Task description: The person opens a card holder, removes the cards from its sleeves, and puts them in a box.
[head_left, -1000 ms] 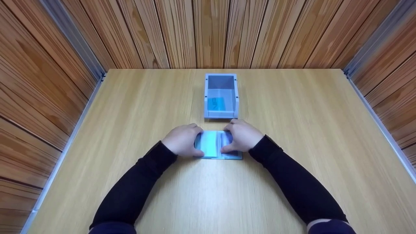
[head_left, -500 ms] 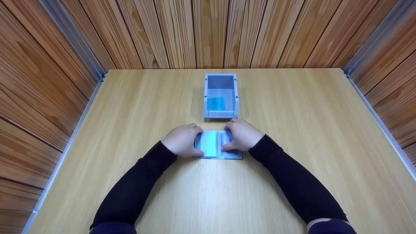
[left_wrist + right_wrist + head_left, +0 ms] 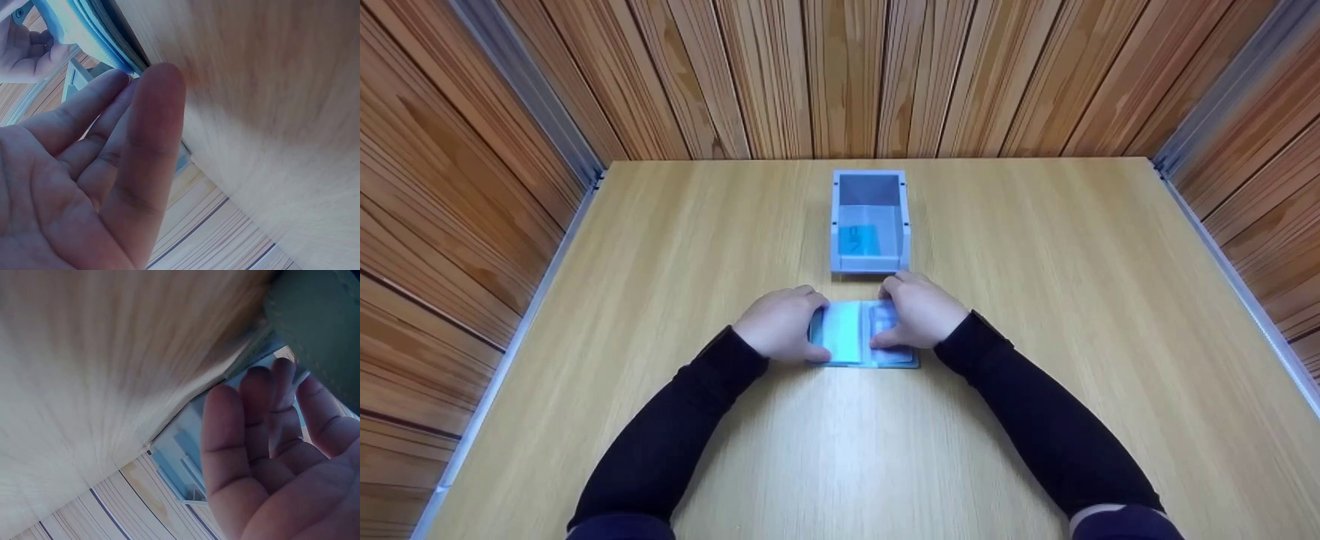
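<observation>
A small card holder (image 3: 841, 334) lies spread on the table, its glossy clear sleeves facing up. Its stitched green cover (image 3: 320, 332) shows in the right wrist view, and a stack of sleeve edges (image 3: 93, 28) in the left wrist view. My left hand (image 3: 781, 324) holds the left edge, thumb on the near side and fingers on the far side. Over the right half, my right hand (image 3: 922, 311) grips the holder with curled fingers and thumb; part of that half is hidden beneath it.
Just beyond the holder stands a grey open-topped bin (image 3: 871, 264) with a blue label or card (image 3: 859, 240) seen inside. A wooden table (image 3: 840, 450) spreads all around. Plank walls (image 3: 840, 75) rise at the back and both sides.
Both hands stay almost in place. My right fingertips shift slightly away from me, and the sleeve beneath my right hand turns from purplish to paler.
</observation>
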`<state>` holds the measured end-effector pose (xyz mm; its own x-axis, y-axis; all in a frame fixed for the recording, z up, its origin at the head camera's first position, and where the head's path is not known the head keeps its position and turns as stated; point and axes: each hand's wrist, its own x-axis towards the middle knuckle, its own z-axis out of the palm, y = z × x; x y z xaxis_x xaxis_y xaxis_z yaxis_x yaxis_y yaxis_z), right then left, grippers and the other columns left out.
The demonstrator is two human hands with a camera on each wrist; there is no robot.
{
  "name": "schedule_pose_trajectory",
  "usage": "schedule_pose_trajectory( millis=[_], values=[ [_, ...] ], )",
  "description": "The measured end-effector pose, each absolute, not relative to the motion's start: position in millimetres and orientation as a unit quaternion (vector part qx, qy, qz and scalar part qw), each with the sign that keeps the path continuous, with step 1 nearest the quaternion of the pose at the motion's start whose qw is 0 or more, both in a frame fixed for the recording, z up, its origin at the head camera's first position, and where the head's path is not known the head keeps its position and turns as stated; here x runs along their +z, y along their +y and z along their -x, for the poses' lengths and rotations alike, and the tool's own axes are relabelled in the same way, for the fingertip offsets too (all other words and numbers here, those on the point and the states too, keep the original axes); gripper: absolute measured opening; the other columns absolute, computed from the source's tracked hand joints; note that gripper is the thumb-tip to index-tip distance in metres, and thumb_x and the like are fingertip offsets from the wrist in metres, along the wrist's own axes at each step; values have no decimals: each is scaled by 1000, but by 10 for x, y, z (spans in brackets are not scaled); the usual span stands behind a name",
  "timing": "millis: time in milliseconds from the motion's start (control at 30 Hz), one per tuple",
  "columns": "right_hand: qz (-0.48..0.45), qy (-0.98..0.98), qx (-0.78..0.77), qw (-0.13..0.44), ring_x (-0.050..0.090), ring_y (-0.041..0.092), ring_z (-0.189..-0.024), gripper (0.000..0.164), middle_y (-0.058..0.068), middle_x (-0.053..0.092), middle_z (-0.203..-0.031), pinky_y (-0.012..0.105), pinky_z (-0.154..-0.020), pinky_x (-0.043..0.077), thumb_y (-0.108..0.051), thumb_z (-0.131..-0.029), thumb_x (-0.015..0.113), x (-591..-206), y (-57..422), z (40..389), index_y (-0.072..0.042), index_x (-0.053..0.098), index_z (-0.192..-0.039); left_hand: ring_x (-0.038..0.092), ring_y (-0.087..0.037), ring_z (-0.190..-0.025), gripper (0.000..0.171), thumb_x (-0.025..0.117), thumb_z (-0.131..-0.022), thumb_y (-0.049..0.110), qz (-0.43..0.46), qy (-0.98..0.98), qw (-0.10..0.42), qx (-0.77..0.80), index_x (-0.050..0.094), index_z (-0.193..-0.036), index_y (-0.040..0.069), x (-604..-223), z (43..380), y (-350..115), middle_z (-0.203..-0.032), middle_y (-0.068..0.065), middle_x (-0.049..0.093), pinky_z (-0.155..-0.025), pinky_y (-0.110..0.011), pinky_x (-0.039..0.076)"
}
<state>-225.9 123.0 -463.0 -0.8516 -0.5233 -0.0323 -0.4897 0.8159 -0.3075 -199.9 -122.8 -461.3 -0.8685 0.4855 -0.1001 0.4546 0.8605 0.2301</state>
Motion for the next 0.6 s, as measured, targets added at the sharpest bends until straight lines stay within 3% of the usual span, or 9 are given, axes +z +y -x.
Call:
schedule_pose_trajectory(
  millis=[267,467,600],
  values=[
    [258,945,-185,74,55,23,-87,64,6,59,-98,38,-81,49,-48,-68,86,-4602,1240,2264,-6,60,-108,57,-18,-90,78,80,-69,57,-252,960,70,100,62,-127,9,-4614,1999,-1232,-107,-2,62,-84,-38,50],
    [251,936,-230,88,60,25,-95,59,11,64,-108,40,-89,50,-37,-75,84,-4557,1228,2264,-3,60,-117,58,-19,-91,78,80,-69,57,-256,959,68,99,62,-128,8,-4609,1998,-1235,-108,-4,63,-84,-38,50],
    [239,930,-263,92,58,23,-93,58,9,63,-106,39,-87,50,-34,-80,81,-4519,1208,2250,-3,58,-123,59,-20,-93,79,80,-69,57,-254,960,68,99,62,-128,8,-4610,2000,-1237,-109,-4,63,-85,-39,50]
  ],
)
